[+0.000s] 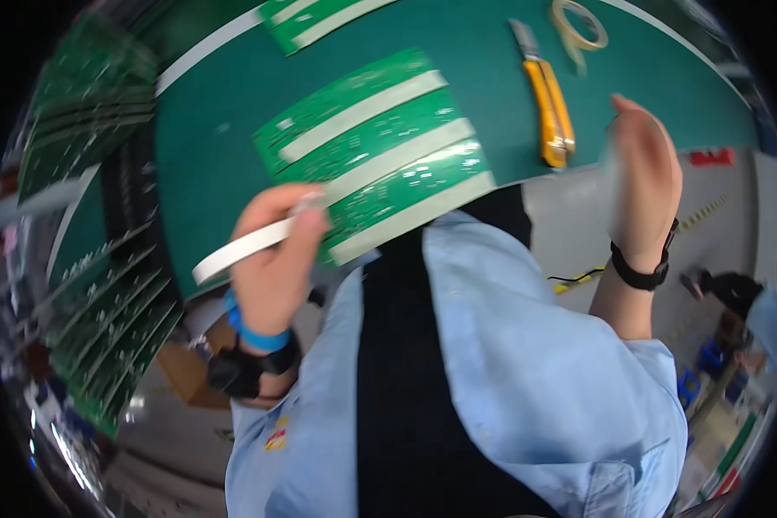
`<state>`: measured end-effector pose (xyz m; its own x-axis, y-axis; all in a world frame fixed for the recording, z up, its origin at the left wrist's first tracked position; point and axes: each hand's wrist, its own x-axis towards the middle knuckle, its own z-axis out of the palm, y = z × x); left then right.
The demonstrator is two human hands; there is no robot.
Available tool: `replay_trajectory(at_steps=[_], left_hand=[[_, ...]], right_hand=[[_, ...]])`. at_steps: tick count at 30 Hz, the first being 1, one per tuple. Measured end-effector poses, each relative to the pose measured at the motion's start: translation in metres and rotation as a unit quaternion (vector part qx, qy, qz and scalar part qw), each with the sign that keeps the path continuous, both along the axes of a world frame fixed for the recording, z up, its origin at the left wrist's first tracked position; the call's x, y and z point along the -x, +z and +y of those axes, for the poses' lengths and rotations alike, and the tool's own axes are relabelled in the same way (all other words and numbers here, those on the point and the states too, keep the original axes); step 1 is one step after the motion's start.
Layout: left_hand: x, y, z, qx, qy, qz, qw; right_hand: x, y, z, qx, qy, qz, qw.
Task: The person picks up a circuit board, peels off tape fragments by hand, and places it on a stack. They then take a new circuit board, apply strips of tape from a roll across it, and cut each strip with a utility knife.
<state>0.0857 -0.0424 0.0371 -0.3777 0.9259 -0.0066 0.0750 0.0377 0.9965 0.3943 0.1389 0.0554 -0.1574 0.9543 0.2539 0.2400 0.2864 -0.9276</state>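
My left hand (272, 281) is closed around a white curved strip (240, 251), seen edge-on. Its fingertips are at the left edge of a green circuit board panel (380, 121), which carries pale lengthwise bands and lies at the front edge of the table. Off to the right, my right hand (647, 177) is raised beyond the table's front edge. Motion smears its fingers, and a pale blur along its left side cannot be made out. Nearest to this hand lies a yellow utility knife (548, 108) with its blade end pointing away.
A roll of cream tape (580, 30) lies at the far right of the green table mat (203, 134). Another green board (324, 22) is at the far edge. Several boards stand upright in a rack (116, 319) on the left. A person (751, 319) is at the right.
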Motion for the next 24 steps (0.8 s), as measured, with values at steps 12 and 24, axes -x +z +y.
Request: replay_trajectory(at_steps=[12, 24], left_hand=[[-0.008, 0.002, -0.003, -0.075, -0.064, -0.052, 0.994], [-0.001, -0.014, -0.006, -0.086, -0.12, 0.017, 0.989]], right_hand=[[0.149, 0.006, -0.048, 0.162, 0.448, -0.054, 0.878], [0.163, -0.01, -0.066, 0.276, 0.364, 0.06, 0.888]])
